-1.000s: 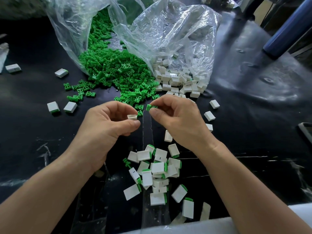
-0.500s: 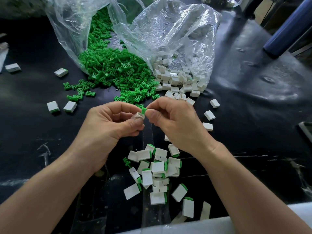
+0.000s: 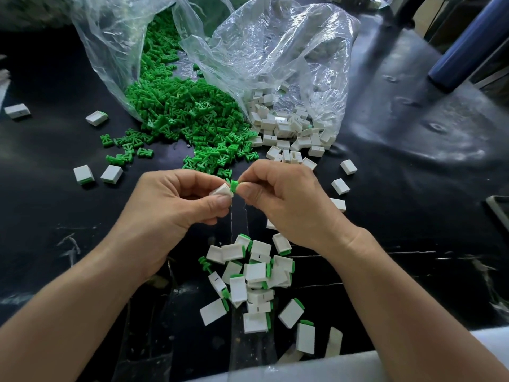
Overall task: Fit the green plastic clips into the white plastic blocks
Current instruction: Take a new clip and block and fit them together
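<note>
The left hand (image 3: 170, 213) pinches a white block (image 3: 221, 190), open end facing right. The right hand (image 3: 286, 205) pinches a green clip (image 3: 234, 185) touching that end. Insertion probably runs leftward.

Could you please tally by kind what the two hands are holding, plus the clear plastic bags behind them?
white block, in the left hand: 1
green clip, in the right hand: 1
clear plastic bags: 2
Total: 4
</note>
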Demonstrator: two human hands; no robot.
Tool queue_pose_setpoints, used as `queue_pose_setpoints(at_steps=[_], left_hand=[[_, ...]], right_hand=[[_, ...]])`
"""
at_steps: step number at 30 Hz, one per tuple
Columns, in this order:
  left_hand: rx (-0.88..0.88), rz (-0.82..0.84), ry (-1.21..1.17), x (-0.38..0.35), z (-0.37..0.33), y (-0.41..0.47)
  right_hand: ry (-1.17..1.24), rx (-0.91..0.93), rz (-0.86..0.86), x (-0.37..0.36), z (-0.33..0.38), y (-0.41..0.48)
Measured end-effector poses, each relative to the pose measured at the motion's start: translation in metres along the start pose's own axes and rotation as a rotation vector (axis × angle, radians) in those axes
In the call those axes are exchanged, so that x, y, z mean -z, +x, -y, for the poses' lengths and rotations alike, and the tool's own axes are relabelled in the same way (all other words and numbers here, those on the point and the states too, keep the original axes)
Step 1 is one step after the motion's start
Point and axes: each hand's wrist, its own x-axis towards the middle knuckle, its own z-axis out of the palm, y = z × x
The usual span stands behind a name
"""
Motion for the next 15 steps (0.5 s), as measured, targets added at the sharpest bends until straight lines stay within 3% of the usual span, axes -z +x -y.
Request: queue_pose_setpoints(at_steps=[15], left_hand=[[-0.033, 0.049, -0.035, 0.0056, -0.0031, 0.001]], right_hand=[[0.104, -0.079, 0.034, -0.0036, 0.0002, 0.0005]])
